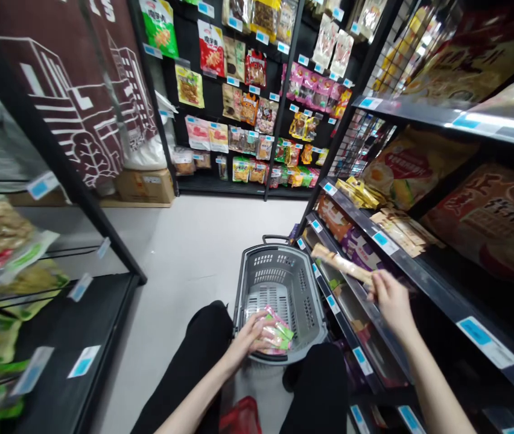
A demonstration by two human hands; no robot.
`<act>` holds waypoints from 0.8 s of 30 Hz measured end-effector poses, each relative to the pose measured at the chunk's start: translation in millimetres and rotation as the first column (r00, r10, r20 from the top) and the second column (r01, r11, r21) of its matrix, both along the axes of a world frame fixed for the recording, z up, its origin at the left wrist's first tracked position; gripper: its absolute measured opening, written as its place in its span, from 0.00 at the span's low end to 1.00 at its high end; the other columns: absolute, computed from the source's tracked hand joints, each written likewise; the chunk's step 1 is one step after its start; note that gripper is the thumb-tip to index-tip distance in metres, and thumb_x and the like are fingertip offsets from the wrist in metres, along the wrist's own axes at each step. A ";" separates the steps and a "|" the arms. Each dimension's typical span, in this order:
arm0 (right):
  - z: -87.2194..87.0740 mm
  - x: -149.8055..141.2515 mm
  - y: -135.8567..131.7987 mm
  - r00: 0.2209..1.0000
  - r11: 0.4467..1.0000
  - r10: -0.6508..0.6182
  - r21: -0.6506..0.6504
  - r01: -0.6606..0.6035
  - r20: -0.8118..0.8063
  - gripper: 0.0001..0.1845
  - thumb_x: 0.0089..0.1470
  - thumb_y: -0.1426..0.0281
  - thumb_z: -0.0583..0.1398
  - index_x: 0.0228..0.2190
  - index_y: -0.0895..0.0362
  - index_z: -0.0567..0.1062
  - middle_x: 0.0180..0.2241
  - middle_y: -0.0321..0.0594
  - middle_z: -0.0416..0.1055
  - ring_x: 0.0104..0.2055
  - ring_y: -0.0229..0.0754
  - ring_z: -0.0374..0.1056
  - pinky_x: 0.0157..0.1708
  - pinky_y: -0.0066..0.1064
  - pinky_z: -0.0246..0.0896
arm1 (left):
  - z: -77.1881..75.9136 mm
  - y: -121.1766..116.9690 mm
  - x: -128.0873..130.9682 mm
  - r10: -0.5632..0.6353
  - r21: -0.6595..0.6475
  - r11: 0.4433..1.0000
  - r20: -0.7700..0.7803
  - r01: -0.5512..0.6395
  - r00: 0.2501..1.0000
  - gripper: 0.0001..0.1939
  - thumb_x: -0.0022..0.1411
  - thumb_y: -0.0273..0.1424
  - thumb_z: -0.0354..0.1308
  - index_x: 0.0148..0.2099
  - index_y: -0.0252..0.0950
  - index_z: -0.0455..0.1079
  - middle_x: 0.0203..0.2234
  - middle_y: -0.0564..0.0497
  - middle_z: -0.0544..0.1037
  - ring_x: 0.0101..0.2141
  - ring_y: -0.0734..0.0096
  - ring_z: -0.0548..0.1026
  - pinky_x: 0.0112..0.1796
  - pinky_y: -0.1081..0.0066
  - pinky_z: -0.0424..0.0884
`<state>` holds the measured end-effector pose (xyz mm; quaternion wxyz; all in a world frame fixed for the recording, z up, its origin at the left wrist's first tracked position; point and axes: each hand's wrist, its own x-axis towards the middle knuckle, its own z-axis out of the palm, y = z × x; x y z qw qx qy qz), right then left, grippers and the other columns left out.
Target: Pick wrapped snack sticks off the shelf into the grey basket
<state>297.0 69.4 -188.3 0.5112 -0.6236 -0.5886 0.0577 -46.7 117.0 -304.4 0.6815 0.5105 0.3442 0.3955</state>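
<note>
A grey plastic shopping basket (302, 295) stands on the white floor between my knees. My left hand (248, 341) is closed on a small bundle of pink and green snack packets (277, 333) over the basket's near rim. My right hand (390, 301) reaches to the shelf unit on the right and grips a long tan snack packet (342, 263) by one end, the packet sticking out toward the aisle.
Black shelves (402, 253) with blue price tags run along the right, stocked with snack bags. More shelving (80, 325) is on the left. A hanging snack display (248, 102) fills the far wall, with a cardboard box (145, 185) beside it. Something red (239, 417) lies by my legs.
</note>
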 end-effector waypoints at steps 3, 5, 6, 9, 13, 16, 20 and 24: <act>-38.0 -50.9 -21.6 0.886 0.894 0.368 -0.154 -0.420 -0.281 0.19 0.59 0.56 0.47 0.27 0.57 0.65 0.14 0.33 0.62 0.16 0.36 0.59 0.20 0.26 0.52 | 28.0 -19.8 12.5 -0.036 0.001 0.999 0.246 0.037 0.969 0.40 0.48 0.48 0.62 0.59 0.41 0.51 0.50 0.39 0.65 0.42 0.57 0.71 0.39 0.58 0.71; -60.9 -74.2 -30.0 0.800 0.796 0.471 -0.211 -0.567 -0.371 0.19 0.59 0.56 0.47 0.26 0.57 0.64 0.13 0.32 0.61 0.15 0.35 0.57 0.19 0.25 0.51 | 37.3 -28.6 18.6 -0.006 -0.014 1.000 0.175 0.009 0.985 0.39 0.45 0.44 0.65 0.56 0.38 0.54 0.45 0.40 0.68 0.38 0.58 0.73 0.34 0.59 0.73; -71.0 -82.6 -32.5 0.779 0.765 0.481 -0.240 -0.597 -0.403 0.20 0.59 0.56 0.46 0.26 0.57 0.64 0.12 0.32 0.61 0.14 0.35 0.56 0.18 0.25 0.50 | 38.0 -31.3 20.6 0.016 -0.025 1.000 0.096 -0.014 0.995 0.37 0.44 0.42 0.66 0.54 0.36 0.57 0.41 0.42 0.70 0.35 0.59 0.74 0.31 0.61 0.74; -94.3 -99.4 -36.5 0.806 0.758 0.406 -0.334 -0.560 -0.430 0.18 0.57 0.55 0.49 0.28 0.57 0.66 0.13 0.31 0.62 0.14 0.36 0.58 0.17 0.25 0.50 | 29.1 -34.0 23.3 0.060 -0.042 0.997 -0.132 -0.066 0.989 0.28 0.39 0.37 0.68 0.42 0.32 0.63 0.33 0.46 0.72 0.30 0.63 0.75 0.26 0.65 0.74; -113.1 -112.5 -40.6 0.922 0.814 0.294 -0.439 -0.380 -0.252 0.13 0.47 0.59 0.59 0.25 0.56 0.71 0.17 0.33 0.66 0.20 0.37 0.63 0.21 0.26 0.51 | 17.0 -32.7 24.2 0.049 -0.038 0.997 -0.252 -0.061 0.966 0.23 0.35 0.34 0.69 0.33 0.30 0.65 0.27 0.50 0.72 0.28 0.65 0.75 0.26 0.67 0.75; -125.4 -115.5 -42.6 0.905 0.782 0.277 -0.472 -0.407 -0.322 0.14 0.47 0.60 0.58 0.22 0.58 0.72 0.17 0.35 0.66 0.20 0.38 0.65 0.22 0.26 0.53 | 18.8 -30.9 22.6 -0.008 -0.081 0.997 -0.274 -0.014 0.962 0.23 0.34 0.32 0.69 0.34 0.29 0.66 0.24 0.52 0.72 0.25 0.67 0.74 0.26 0.67 0.74; -139.3 -110.7 -45.6 0.711 0.669 0.335 -0.375 -0.642 -0.618 0.19 0.46 0.56 0.59 0.29 0.61 0.73 0.19 0.38 0.68 0.20 0.39 0.66 0.19 0.26 0.55 | 25.0 -27.8 15.3 -0.084 -0.145 0.988 -0.248 0.049 0.965 0.23 0.38 0.35 0.69 0.36 0.28 0.68 0.26 0.50 0.74 0.26 0.65 0.76 0.26 0.67 0.75; -145.7 -104.8 -52.5 0.409 0.608 0.338 -0.135 -0.782 -0.848 0.21 0.43 0.60 0.64 0.37 0.59 0.70 0.23 0.37 0.69 0.23 0.37 0.68 0.21 0.24 0.58 | 26.5 -25.2 6.6 -0.166 -0.216 0.969 -0.202 0.121 0.965 0.23 0.43 0.39 0.67 0.36 0.27 0.67 0.28 0.45 0.75 0.29 0.59 0.77 0.28 0.68 0.75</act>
